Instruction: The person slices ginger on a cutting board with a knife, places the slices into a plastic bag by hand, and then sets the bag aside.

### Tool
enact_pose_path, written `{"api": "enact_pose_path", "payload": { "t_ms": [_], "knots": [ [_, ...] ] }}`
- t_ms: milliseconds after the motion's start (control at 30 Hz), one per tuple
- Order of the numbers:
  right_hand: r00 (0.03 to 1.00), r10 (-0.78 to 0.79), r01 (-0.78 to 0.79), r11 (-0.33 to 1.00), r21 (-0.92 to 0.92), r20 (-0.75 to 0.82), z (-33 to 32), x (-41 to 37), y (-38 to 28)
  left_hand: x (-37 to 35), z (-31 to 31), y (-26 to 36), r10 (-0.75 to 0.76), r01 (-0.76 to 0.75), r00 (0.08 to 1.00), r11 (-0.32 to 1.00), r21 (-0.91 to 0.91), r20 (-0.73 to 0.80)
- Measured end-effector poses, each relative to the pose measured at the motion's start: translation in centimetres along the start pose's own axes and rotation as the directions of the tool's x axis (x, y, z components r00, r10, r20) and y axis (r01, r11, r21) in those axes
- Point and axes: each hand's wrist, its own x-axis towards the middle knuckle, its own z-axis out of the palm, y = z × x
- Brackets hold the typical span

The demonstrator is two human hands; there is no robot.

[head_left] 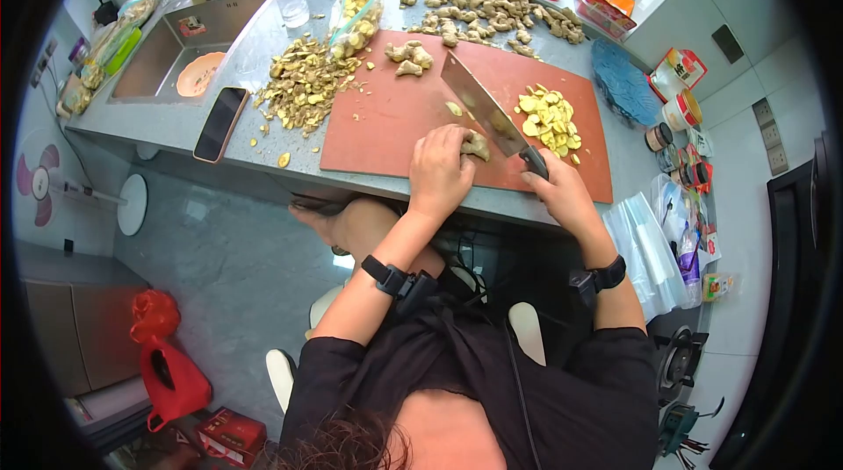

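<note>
one ginger [476, 145] under left hand [439, 173], cleaver [483, 106] in right hand [562, 193]; slices [549, 119] beside

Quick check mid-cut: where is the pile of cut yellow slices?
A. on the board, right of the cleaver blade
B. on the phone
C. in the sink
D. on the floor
A: the slices lie on the cutting board just right of the cleaver, which the right hand grips while the left hand pins a ginger piece.
</note>
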Motion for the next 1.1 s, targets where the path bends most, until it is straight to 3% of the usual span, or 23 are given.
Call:
{"api": "enact_pose_path", "payload": {
  "t_ms": [167,300,367,400,1100],
  "knots": [
    [0.997,0.061,-0.059,0.995,0.077,-0.035,-0.5,-0.7,0.8,0.0,0.0,0.1,-0.041,0.037,0.997,0.997,0.067,0.058],
    [0.999,0.009,-0.004,0.991,0.137,-0.038,-0.9,-1.3,1.1,0.2,-0.3,0.8,-0.094,0.085,0.989,0.993,0.079,0.112],
    [1.000,0.008,-0.006,0.990,0.142,-0.016,-1.3,-1.7,0.7,0.2,-0.3,0.9,-0.019,0.021,0.999,0.998,0.062,-0.033],
    [1.000,0.009,-0.006,0.990,0.142,-0.017,-1.5,-1.9,0.3,0.2,-0.2,0.8,-0.019,0.021,0.999,0.998,0.062,-0.032],
    [0.994,0.016,-0.002,0.993,-0.118,0.112,-2.4,-1.8,-2.1,0.3,-0.3,0.8,-0.006,0.004,0.999,0.999,0.054,0.032]
  ]
}}
